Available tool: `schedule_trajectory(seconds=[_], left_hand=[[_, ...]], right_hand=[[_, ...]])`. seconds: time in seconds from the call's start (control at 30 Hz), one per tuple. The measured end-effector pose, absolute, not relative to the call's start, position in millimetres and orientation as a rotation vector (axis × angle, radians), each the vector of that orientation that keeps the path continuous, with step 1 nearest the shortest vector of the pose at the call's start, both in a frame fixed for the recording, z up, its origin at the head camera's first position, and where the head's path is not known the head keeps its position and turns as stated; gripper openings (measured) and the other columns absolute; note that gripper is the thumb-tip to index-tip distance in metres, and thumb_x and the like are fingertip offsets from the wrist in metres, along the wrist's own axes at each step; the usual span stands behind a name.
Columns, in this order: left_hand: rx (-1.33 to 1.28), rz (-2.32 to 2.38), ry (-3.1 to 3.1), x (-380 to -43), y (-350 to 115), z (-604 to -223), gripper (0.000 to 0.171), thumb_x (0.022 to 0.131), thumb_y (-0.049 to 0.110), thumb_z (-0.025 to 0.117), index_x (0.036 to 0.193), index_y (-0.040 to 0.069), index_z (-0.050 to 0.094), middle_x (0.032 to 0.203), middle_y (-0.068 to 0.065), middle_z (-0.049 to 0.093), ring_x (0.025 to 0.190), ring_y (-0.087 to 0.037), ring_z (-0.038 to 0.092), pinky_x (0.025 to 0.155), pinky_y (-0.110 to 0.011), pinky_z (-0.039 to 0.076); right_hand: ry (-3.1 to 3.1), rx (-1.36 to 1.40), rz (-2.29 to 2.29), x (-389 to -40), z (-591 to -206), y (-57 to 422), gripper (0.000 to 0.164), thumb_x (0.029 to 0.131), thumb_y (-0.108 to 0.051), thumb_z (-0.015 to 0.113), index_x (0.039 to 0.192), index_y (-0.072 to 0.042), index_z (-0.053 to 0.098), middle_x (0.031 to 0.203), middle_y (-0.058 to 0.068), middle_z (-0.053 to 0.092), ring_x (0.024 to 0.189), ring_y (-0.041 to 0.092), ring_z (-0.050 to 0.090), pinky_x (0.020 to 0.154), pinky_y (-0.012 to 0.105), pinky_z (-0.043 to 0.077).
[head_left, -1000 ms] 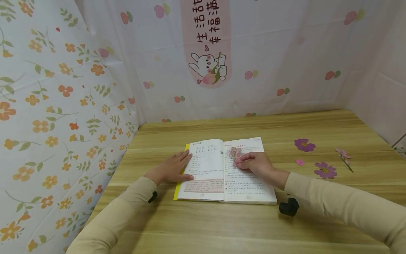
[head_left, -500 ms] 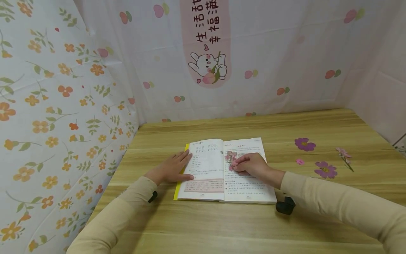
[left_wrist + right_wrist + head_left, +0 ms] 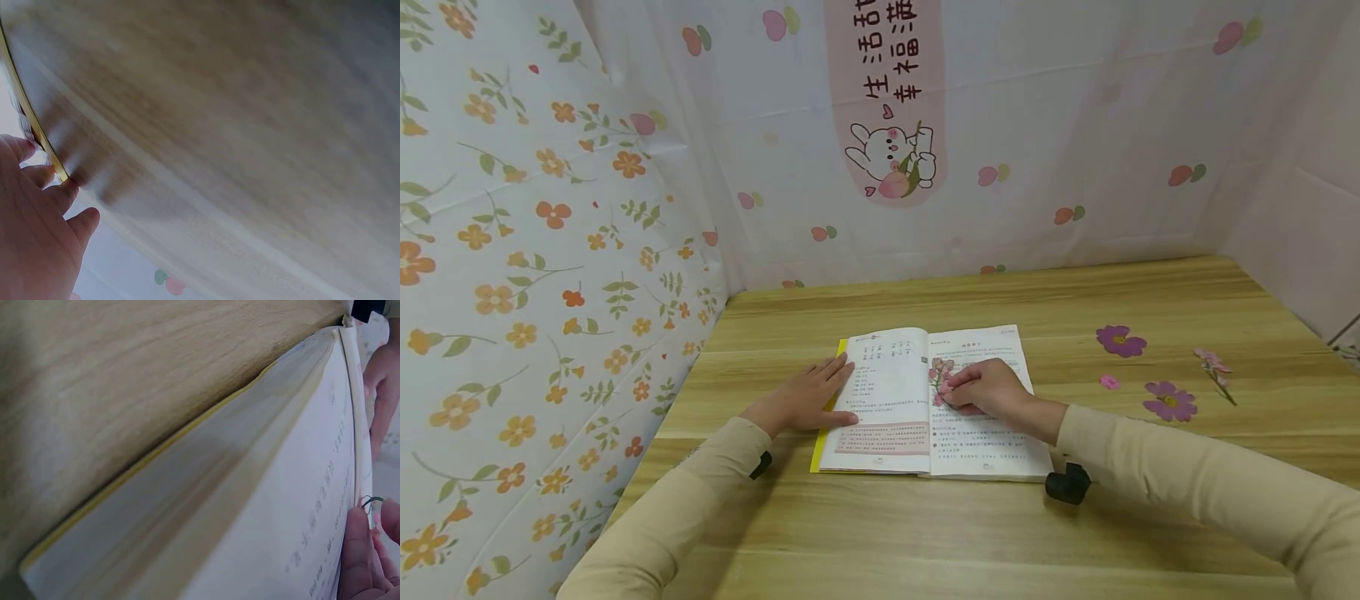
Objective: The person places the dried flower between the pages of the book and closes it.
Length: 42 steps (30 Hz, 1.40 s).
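Observation:
An open book with printed pages and a yellow cover lies on the table. My left hand rests along its left edge, fingers and thumb spread over the margin; the left wrist view has those fingertips at the yellow cover edge. Over the right page, beside the spine, my right hand pinches a pink flower sprig with thumb and fingers. Its blossoms point away from me, and the fingers hide part of it. In the right wrist view a thin curled green stem shows near the fingertips.
To the right of the book lie two purple flowers, a small pink blossom and another pink sprig with a stem. Patterned cloth hangs behind the wooden table and at its sides.
My right hand has moved left with the pink flower sprig, from the middle of the right page to beside the spine. The left hand has stayed in place.

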<state>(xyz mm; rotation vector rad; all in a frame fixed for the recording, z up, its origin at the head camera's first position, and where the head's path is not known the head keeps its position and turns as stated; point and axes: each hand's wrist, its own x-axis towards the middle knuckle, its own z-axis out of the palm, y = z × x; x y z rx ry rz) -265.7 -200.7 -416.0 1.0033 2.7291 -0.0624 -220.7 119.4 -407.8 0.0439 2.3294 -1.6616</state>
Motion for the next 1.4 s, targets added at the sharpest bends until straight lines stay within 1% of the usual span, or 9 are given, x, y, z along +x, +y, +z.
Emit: schedule_trajectory(seconds=[0.27, 0.4, 0.63, 0.73, 0.87, 1.0, 1.2, 1.3, 1.4], left_hand=[[0.992, -0.095, 2.732, -266, -200, -416, 0.099, 0.089, 0.074, 0.04, 0.156, 0.007, 0.013, 0.161, -0.015, 0.009, 0.146, -0.031, 0.014, 0.115, -0.046, 0.019], [0.986, -0.084, 2.732, -266, -200, -416, 0.099, 0.089, 0.073, 0.042, 0.156, 0.006, 0.014, 0.161, -0.015, 0.01, 0.146, -0.031, 0.014, 0.115, -0.047, 0.019], [0.974, -0.061, 2.734, -265, -200, -416, 0.099, 0.089, 0.073, 0.043, 0.156, 0.007, 0.014, 0.161, -0.015, 0.01, 0.146, -0.031, 0.014, 0.115, -0.046, 0.018], [0.977, -0.056, 2.738, -264, -200, -416, 0.098, 0.089, 0.072, 0.044, 0.156, 0.006, 0.015, 0.161, -0.015, 0.011, 0.146, -0.032, 0.015, 0.115, -0.046, 0.019], [0.977, -0.048, 2.735, -264, -201, -415, 0.098, 0.089, 0.071, 0.044, 0.156, 0.006, 0.014, 0.161, -0.015, 0.01, 0.146, -0.032, 0.014, 0.115, -0.046, 0.018], [0.984, -0.052, 2.734, -264, -201, -415, 0.098, 0.09, 0.071, 0.044, 0.156, 0.006, 0.014, 0.161, -0.015, 0.011, 0.146, -0.032, 0.014, 0.115, -0.047, 0.018], [0.99, -0.077, 2.73, -265, -201, -416, 0.098, 0.09, 0.071, 0.043, 0.156, 0.006, 0.014, 0.161, -0.015, 0.01, 0.146, -0.031, 0.013, 0.115, -0.046, 0.018], [0.991, -0.088, 2.724, -265, -200, -416, 0.098, 0.09, 0.071, 0.042, 0.156, 0.006, 0.012, 0.161, -0.015, 0.008, 0.146, -0.031, 0.012, 0.115, -0.046, 0.017], [0.985, -0.078, 2.723, -265, -200, -415, 0.098, 0.09, 0.071, 0.043, 0.156, 0.005, 0.013, 0.161, -0.015, 0.009, 0.146, -0.032, 0.012, 0.115, -0.046, 0.017]], right_hand=[[2.542, -0.08, -1.484, -220, -399, 127, 0.026, 0.081, -0.008, 0.078, 0.102, 0.004, 0.069, 0.078, 0.006, 0.069, 0.065, 0.013, 0.065, 0.059, 0.027, 0.055], [2.554, -0.127, -1.51, -223, -397, 135, 0.026, 0.081, -0.005, 0.077, 0.102, 0.007, 0.068, 0.08, 0.008, 0.068, 0.066, 0.014, 0.064, 0.06, 0.028, 0.056], [2.676, -0.22, -1.502, -235, -394, 155, 0.021, 0.083, -0.003, 0.075, 0.099, 0.007, 0.067, 0.083, 0.011, 0.067, 0.069, 0.017, 0.062, 0.059, 0.028, 0.055], [2.796, -0.304, -1.441, -242, -394, 163, 0.022, 0.082, -0.003, 0.076, 0.098, 0.007, 0.067, 0.085, 0.011, 0.067, 0.073, 0.02, 0.063, 0.065, 0.032, 0.054], [2.929, -0.418, -1.351, -249, -395, 171, 0.024, 0.081, -0.002, 0.077, 0.1, 0.008, 0.067, 0.09, 0.014, 0.067, 0.081, 0.026, 0.064, 0.076, 0.04, 0.053], [3.003, -0.503, -1.263, -255, -399, 177, 0.027, 0.081, -0.001, 0.077, 0.104, 0.007, 0.067, 0.097, 0.016, 0.067, 0.086, 0.028, 0.063, 0.08, 0.044, 0.052], [3.063, -0.577, -1.113, -265, -406, 188, 0.031, 0.084, -0.005, 0.075, 0.112, 0.004, 0.066, 0.108, 0.017, 0.064, 0.098, 0.033, 0.06, 0.085, 0.048, 0.049], [3.106, -0.629, -0.98, -271, -408, 194, 0.036, 0.085, -0.01, 0.076, 0.117, 0.003, 0.064, 0.117, 0.019, 0.062, 0.108, 0.036, 0.058, 0.091, 0.051, 0.046], [3.135, -0.682, -0.824, -276, -410, 199, 0.047, 0.086, -0.016, 0.076, 0.124, 0.005, 0.06, 0.129, 0.023, 0.057, 0.119, 0.04, 0.052, 0.099, 0.054, 0.041]])
